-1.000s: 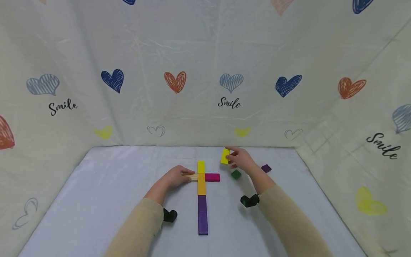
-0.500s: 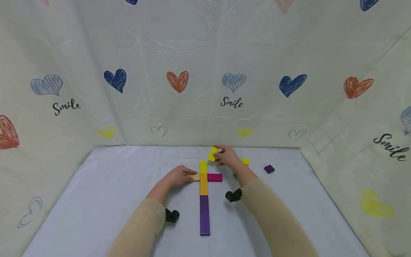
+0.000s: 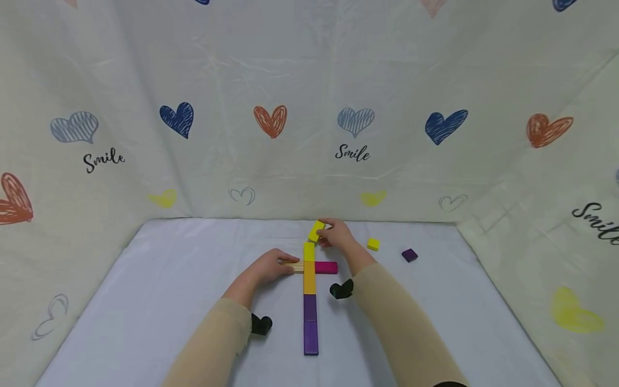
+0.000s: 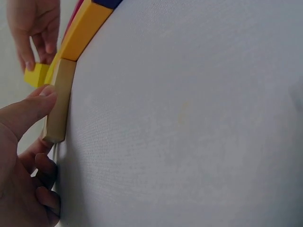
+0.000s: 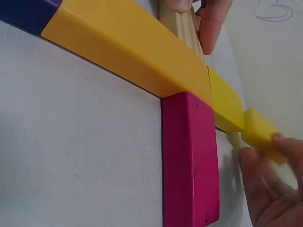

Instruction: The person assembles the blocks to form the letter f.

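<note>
My left hand [image 3: 268, 266] pinches a plain wooden block [image 4: 62, 101] at its outer end, the block lying against the left side of an orange block [image 3: 309, 278]. My right hand [image 3: 338, 235] holds a yellow block [image 3: 316, 231] between thumb and fingers, tilted, just beyond the far end of another yellow block [image 3: 309, 251]. That second one joins the orange block end to end. A magenta block [image 5: 189, 161] butts against the orange block's right side. Two purple blocks [image 3: 310, 337] continue the line toward me.
A small yellow block [image 3: 373, 244] and a dark purple block [image 3: 409, 255] lie at the right on the white cloth [image 3: 184, 290]. A printed curtain [image 3: 309, 80] rises behind the table's far edge. Dark wrist devices [image 3: 261, 325] sit at both sleeves.
The right hand has carried the yellow block leftward to the far end of the line. Its forearm now covers where the green block lay. The left hand keeps its hold on the wooden block.
</note>
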Demonstrator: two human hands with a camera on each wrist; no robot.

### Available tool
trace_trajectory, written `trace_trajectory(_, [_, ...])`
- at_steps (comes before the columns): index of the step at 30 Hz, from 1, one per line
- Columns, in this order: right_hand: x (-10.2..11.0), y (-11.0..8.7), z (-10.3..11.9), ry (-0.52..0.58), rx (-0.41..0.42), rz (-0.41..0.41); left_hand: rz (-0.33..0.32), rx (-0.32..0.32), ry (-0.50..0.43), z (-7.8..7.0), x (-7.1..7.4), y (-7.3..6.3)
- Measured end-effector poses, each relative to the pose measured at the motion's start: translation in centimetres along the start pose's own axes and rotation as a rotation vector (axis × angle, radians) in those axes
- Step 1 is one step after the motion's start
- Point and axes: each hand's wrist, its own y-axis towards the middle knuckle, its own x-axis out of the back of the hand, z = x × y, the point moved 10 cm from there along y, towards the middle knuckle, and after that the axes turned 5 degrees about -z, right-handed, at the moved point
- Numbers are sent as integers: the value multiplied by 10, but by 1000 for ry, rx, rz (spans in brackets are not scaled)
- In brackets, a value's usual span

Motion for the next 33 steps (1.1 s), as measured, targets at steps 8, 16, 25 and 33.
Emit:
trace_trajectory(8, [-1,3,-8,-33,-33,-29,-2,-6,5,-1,0,-1])
trace_trajectory(16, [-2,4,-11,-58,-64,-38,-11,-5,6,-2,1,-1])
trace_trajectory(25, [-3,1,-9,-179,-66,-47,2,0,-4,-3,1,-3])
trace_trajectory(33, [-6,0,-7,-274,-61,-63,3,-34,-4,-6,4,-4])
